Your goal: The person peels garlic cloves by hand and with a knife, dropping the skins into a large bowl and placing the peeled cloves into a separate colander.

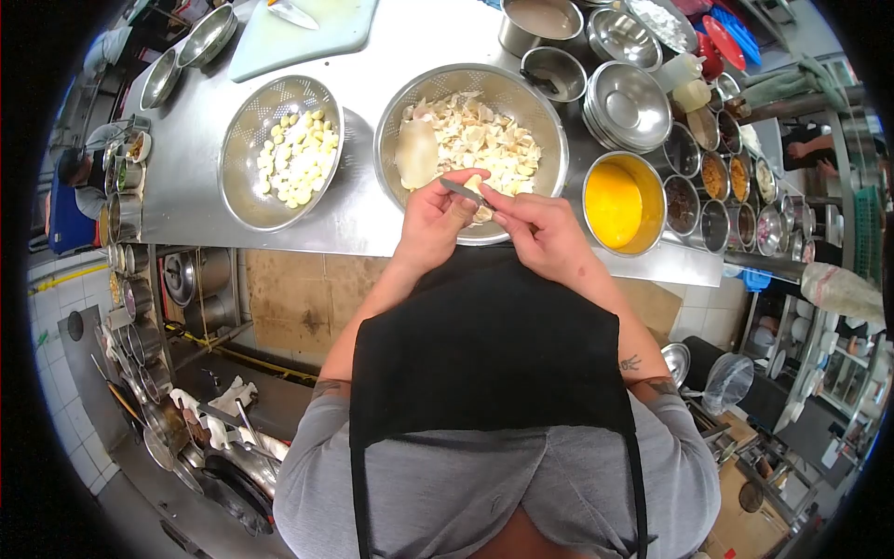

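Over the near rim of a perforated steel colander [384, 140], my two hands meet around a garlic clove [475, 183]. My left hand [436, 219] pinches the clove between thumb and forefinger. Closed on a small knife [460, 192], my right hand [540, 231] has the blade pointing left across the left fingers; the handle is hidden. Below them, the colander holds loose garlic cloves and papery skins [489, 135], with a pale, flat, rounded piece [417, 154] at its left side. Peeled garlic cloves [298, 158] lie in a second colander [235, 191] to the left.
A steel pot of yellow liquid [613, 207] stands right of my hands. Stacked steel bowls [630, 104] and containers of ingredients [715, 177] crowd the right side. At the back left are a cutting board [326, 47] and another knife [293, 13]. A person [88, 177] is at far left.
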Available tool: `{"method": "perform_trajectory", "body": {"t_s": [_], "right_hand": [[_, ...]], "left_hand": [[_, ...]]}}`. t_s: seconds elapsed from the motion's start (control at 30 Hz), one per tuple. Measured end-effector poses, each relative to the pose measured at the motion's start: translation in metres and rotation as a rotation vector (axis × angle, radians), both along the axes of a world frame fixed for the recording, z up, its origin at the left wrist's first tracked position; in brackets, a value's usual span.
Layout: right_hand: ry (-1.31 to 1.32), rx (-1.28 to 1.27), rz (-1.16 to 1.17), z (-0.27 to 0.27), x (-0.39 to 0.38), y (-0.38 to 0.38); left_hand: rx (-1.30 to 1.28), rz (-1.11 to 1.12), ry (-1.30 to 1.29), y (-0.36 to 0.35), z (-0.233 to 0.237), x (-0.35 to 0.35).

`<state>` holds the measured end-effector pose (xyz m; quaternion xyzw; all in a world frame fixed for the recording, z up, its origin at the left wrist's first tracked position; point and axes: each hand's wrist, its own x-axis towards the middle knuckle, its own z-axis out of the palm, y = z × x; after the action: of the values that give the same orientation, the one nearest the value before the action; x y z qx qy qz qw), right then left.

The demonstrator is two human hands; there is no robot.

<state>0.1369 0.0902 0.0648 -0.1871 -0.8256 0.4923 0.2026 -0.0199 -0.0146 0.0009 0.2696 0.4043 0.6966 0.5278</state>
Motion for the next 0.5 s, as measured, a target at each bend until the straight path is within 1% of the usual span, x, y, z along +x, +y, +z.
{"method": "perform_trajectory", "body": {"t_s": [0.1, 0.2, 0.3, 0.4, 0.5], "right_hand": [[0.006, 0.011, 0.002, -0.002, 0.000, 0.000], [-0.036, -0.110, -0.069, -0.009, -0.002, -0.006], [0.079, 0.000, -0.103, -0.022, -0.007, -0.001], [-0.094, -0.105, -0.124, -0.013, -0.002, -0.002], [-0.094, -0.093, -0.141, -0.012, -0.003, 0.000]], "left_hand": [[-0.013, 0.005, 0.031, -0.002, 0.005, 0.002], [-0.053, 0.044, 0.004, -0.003, 0.005, 0.006], [-0.029, 0.006, 0.022, -0.004, 0.005, 0.011], [-0.060, -0.016, 0.062, -0.004, 0.005, 0.012], [-0.156, 0.066, 0.032, 0.002, 0.016, 0.015]]}}
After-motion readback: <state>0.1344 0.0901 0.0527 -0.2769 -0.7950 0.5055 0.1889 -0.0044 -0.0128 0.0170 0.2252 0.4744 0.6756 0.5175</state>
